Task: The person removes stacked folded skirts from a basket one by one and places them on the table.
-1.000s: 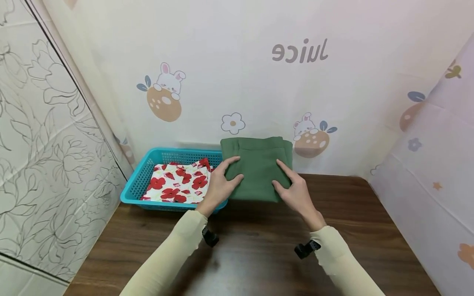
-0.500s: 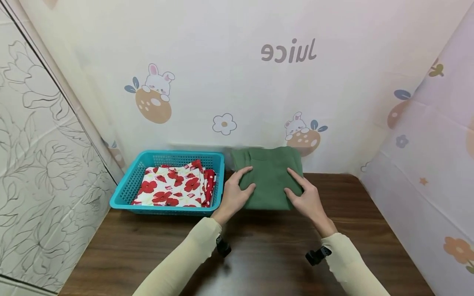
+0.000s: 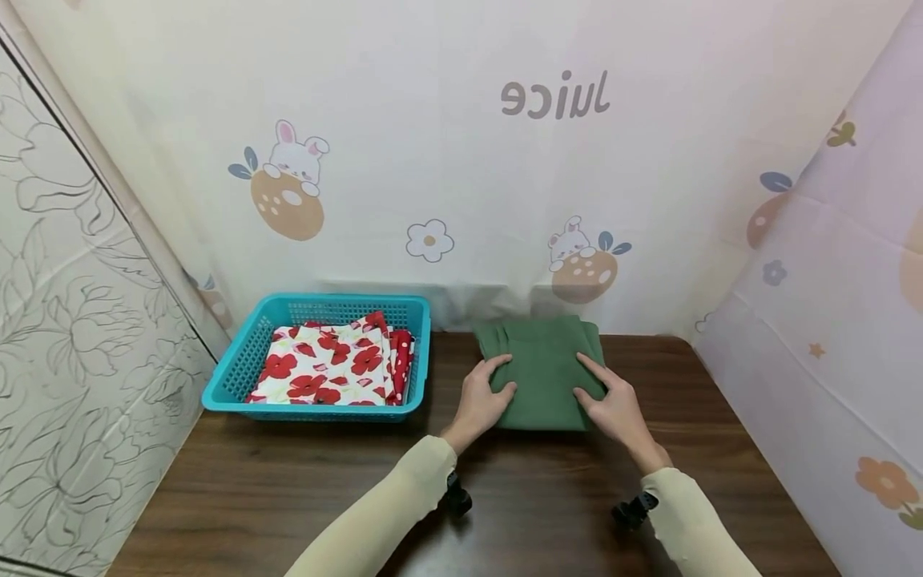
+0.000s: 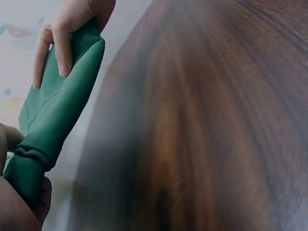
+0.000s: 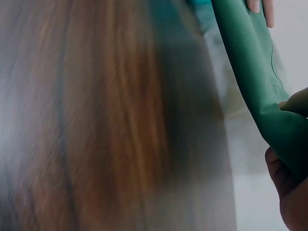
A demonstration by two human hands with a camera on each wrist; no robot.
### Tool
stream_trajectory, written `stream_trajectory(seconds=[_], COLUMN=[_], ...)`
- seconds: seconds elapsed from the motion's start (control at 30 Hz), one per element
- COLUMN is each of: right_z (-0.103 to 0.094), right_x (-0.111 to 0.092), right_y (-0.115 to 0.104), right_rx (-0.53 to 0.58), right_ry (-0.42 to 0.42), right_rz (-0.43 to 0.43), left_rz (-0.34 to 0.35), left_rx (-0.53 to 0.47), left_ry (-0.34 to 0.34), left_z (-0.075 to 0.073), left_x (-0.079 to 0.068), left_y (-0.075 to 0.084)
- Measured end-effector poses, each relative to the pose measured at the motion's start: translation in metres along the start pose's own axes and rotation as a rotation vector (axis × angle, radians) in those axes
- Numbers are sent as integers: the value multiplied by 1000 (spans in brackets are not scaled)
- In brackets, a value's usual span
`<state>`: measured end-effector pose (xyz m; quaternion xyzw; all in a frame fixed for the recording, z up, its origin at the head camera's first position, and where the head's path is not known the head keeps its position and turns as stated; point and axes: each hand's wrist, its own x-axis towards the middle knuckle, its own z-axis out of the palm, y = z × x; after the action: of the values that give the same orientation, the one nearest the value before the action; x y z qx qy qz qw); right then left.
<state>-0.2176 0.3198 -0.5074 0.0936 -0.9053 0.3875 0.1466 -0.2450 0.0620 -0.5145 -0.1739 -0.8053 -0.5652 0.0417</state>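
Observation:
A folded green cloth (image 3: 544,377) is held between both hands near the back of the table, a stitched seam running across it. My left hand (image 3: 479,397) grips its left side and my right hand (image 3: 620,409) its right side. In the left wrist view the left hand (image 4: 17,207) pinches a corner of the cloth (image 4: 67,96), denting it. From the right wrist, the right hand (image 5: 296,202) shows with its thumb on top of the cloth (image 5: 245,57) and fingers curled beneath. The fingers under the cloth are hidden in the head view.
Left of the cloth stands a turquoise plastic basket (image 3: 310,410). Inside lies a folded white fabric with red flowers (image 3: 324,369), beside red dotted fabric (image 3: 402,365). The dark wooden table (image 3: 303,481) meets a printed curtain (image 3: 447,144) at the back.
Both hands have carried the green cloth away from the basket's edge, rightward and lower, towards the tabletop. The view has shifted slightly, so the basket appears further left and fully uncovered.

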Motion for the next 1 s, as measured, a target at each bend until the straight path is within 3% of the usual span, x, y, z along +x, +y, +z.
stream_trajectory(seconds=[0.2, 0.4, 0.5, 0.77, 1.0], right_z=[-4, -11, -15, -18, -28], right_x=[-4, -1, 1, 9, 11], right_y=[20, 35, 42, 57, 68], right_rx=[-37, -94, -125, -158, -193], right_ry=[-43, -29, -13, -21, -35], right_rz=[58, 52, 50, 68, 100], left_rz=[-42, 4, -9, -107, -107], left_rx=[14, 54, 66, 94, 135], left_ry=[-80, -124, -165, -275, -328], left_z=[20, 35, 42, 50, 56], left_x=[6, 14, 19, 23, 25], left_y=[-6, -8, -8, -7, -7])
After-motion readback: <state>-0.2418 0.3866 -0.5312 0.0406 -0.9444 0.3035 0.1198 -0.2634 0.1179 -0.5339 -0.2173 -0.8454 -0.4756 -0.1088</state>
